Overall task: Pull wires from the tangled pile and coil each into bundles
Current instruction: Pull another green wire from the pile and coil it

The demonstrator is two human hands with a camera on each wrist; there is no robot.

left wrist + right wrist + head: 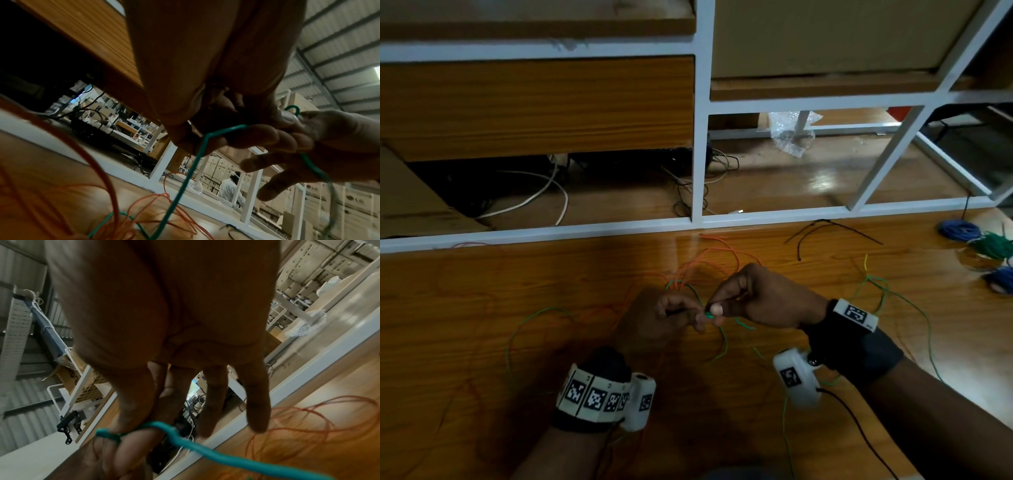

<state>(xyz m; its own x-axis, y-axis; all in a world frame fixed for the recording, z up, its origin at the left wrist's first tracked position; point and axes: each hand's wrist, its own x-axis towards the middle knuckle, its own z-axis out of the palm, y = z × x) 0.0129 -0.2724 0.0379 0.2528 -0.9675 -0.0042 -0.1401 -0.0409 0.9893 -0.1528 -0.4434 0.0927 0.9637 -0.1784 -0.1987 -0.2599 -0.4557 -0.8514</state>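
Note:
Over the wooden table (482, 308), my two hands meet in the head view. My left hand (681, 313) curls its fingers around a thin green wire (710, 317), and my right hand (722, 305) pinches the same wire's end between thumb and forefinger. In the right wrist view the green wire (185, 441) bends around my thumb and trails off to the lower right. In the left wrist view the green wire (185, 178) drops from my curled fingers to the table. A loose tangle of orange wire (705, 263) lies just behind the hands.
Coiled bundles sit at the far right: a blue bundle (959, 229), a green bundle (993, 245) and another blue bundle (1001, 279). Black cable ties (825, 233) lie near the white shelf frame (698, 171) at the table's back edge. Green wire loops spread left and right.

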